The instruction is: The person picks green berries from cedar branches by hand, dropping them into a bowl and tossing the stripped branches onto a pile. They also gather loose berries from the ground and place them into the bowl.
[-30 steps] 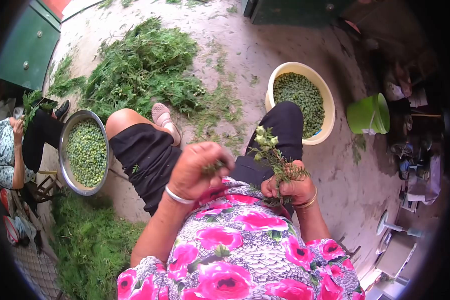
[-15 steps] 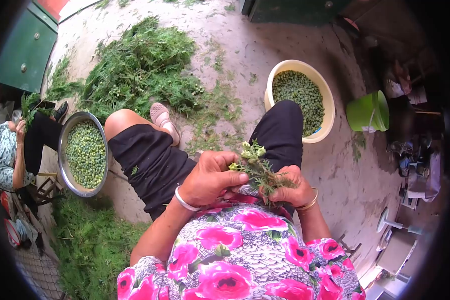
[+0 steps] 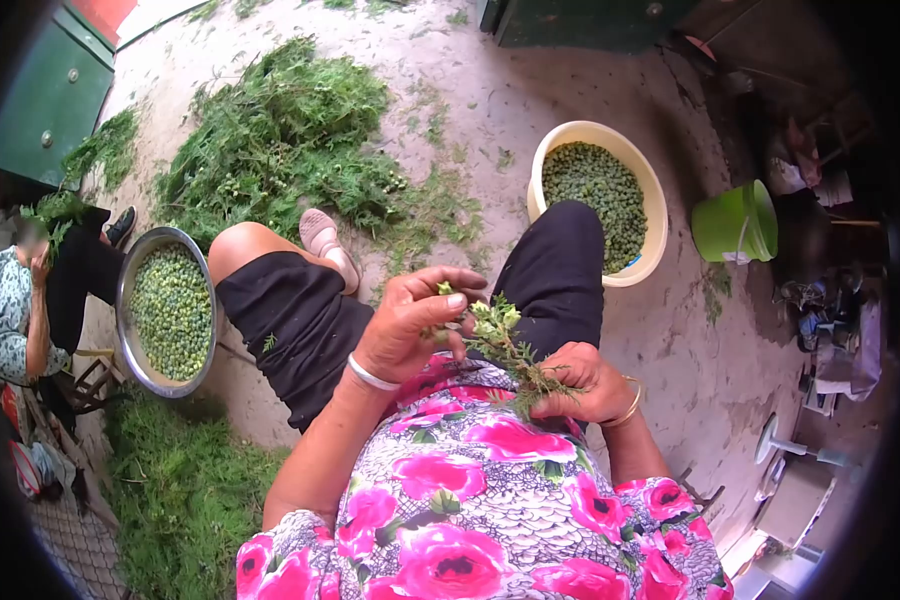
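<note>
My right hand [image 3: 582,384] is closed round the stems of a green sprig [image 3: 508,352] above my lap. Pale green cones stand at the sprig's tip, which points up and left. Close to that tip, my left hand [image 3: 415,325] has its thumb and fingers curled round a small pale green cone [image 3: 446,289] and some greenery. A cream basin [image 3: 654,240] of green cones is on the floor beyond my right knee. Beyond my left knee is a metal basin [image 3: 123,318] of yellowish-green cones.
A large heap of green branches [image 3: 280,140] lies on the floor ahead, another [image 3: 185,470] at lower left. A co-worker [image 3: 15,310] sits at far left, holding greenery. A green bucket [image 3: 725,225] stands at right, near cluttered shelves.
My left hand first came to the sprig's tip, then moved slightly up from it with a small cone. The sprig now leans left in my right hand.
</note>
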{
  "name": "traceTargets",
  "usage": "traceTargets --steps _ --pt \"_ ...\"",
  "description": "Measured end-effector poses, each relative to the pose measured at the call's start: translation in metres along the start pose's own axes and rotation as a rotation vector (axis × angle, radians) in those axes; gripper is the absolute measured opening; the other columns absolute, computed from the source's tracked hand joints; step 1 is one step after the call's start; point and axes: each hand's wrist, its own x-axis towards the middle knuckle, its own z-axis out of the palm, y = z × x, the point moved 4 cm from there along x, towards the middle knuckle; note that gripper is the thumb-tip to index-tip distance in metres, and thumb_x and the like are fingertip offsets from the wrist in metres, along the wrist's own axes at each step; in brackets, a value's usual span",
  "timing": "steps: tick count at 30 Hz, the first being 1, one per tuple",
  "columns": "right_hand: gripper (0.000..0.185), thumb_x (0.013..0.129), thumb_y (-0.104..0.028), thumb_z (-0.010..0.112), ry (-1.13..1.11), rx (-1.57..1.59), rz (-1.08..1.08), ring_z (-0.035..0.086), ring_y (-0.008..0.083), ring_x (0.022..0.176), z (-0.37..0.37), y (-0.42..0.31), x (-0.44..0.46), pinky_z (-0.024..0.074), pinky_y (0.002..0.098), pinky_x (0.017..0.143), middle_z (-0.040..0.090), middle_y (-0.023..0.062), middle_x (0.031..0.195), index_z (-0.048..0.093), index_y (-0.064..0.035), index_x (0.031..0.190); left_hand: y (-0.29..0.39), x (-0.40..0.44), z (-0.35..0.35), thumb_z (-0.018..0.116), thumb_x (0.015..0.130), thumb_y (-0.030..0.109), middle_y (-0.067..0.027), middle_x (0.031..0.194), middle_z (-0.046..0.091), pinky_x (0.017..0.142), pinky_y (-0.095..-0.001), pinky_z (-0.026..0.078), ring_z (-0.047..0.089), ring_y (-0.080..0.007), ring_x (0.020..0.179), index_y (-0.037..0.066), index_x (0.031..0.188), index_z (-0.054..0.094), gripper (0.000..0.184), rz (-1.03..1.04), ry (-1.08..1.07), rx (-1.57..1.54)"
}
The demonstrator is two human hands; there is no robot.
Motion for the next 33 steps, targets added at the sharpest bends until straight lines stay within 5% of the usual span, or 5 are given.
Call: traceTargets --steps 8,15,19,29,33 --pt "0.014 0.084 -0.011 0.066 -0.070 0.047 0.018 0.051 0.0107 0.053 0.011 0.003 0.007 0.0389 0.0276 0.052 0.059 0.0082 0.065 0.065 0.0003 0.091 0.001 -0.004 0.025 0.075 0.069 0.012 -0.0142 0.092 0.066 0.071 -0.0271 0.052 0.065 -0.0175 0.080 -0.008 0.110 0.056 0.050 -0.087 -0.067 0.237" --pt "0.017 0.084 -0.012 0.066 -0.133 -0.014 -0.026 0.050 0.0120 0.049 0.010 0.013 0.007 0.0386 0.0283 0.050 0.057 0.0106 0.060 0.066 0.0001 0.095 -0.003 -0.006 0.016 0.075 0.066 0.004 -0.0104 0.080 0.065 0.062 -0.0225 0.047 0.061 -0.0127 0.070 -0.007 0.092 0.065 0.030 -0.126 -0.266 0.386" --pt "0.016 0.086 -0.011 0.063 -0.048 0.016 0.070 0.052 0.0105 0.055 0.009 0.003 0.007 0.0404 0.0275 0.054 0.060 0.0111 0.065 0.065 0.0006 0.097 0.000 -0.011 0.010 0.072 0.069 -0.004 -0.0072 0.074 0.064 0.057 -0.0222 0.046 0.059 -0.0109 0.062 -0.006 0.084 0.065 0.016 -0.088 0.101 0.319" --pt "0.014 0.087 -0.011 0.065 0.117 -0.108 0.088 0.047 0.0035 0.062 0.005 0.005 0.000 0.0403 0.0239 0.056 0.058 -0.0028 0.067 0.065 0.0017 0.090 -0.004 0.001 -0.048 0.056 0.078 -0.007 -0.0010 0.068 0.054 0.035 -0.0164 0.031 0.041 -0.0035 0.046 0.004 0.084 0.057 0.012 0.026 0.139 -0.362" --pt "0.013 0.086 -0.011 0.067 0.226 0.213 0.232 0.047 0.0026 0.062 -0.006 0.019 -0.025 0.0395 0.0230 0.055 0.058 -0.0041 0.067 0.066 0.0019 0.087 0.035 -0.024 -0.090 0.054 0.080 -0.005 -0.0130 0.083 0.058 0.038 -0.0178 0.035 0.044 -0.0065 0.051 0.001 0.101 0.055 0.021 0.195 0.310 -0.189"
